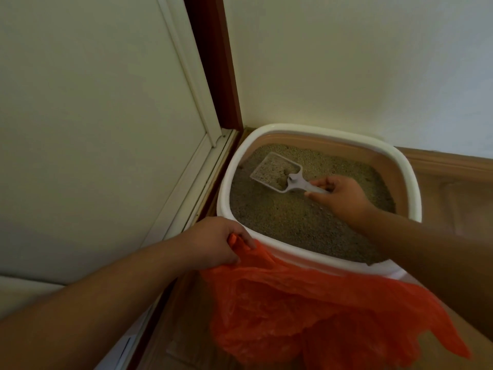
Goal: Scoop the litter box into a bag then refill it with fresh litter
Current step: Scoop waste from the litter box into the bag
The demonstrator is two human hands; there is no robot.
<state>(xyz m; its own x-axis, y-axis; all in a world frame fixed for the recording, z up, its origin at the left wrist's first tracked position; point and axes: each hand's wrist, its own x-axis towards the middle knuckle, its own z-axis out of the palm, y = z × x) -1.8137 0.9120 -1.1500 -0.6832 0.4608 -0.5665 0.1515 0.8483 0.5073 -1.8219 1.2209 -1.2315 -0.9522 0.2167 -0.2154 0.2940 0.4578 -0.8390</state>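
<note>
A white-rimmed litter box (408, 180) sits in the room corner, filled with grey-brown litter (288, 217). A pale plastic scoop (277, 172) lies in the litter at the far left, its slotted head holding some litter. My right hand (338, 196) grips the scoop's handle over the box. An orange plastic bag (298, 305) hangs in front of the box's near edge. My left hand (216, 241) grips the bag's top edge at the box's near left corner.
A cream wall stands behind the box and a white door panel (93, 129) with a dark red-brown frame (213, 62) to its left. Wooden floor (450, 182) shows to the right and below the bag.
</note>
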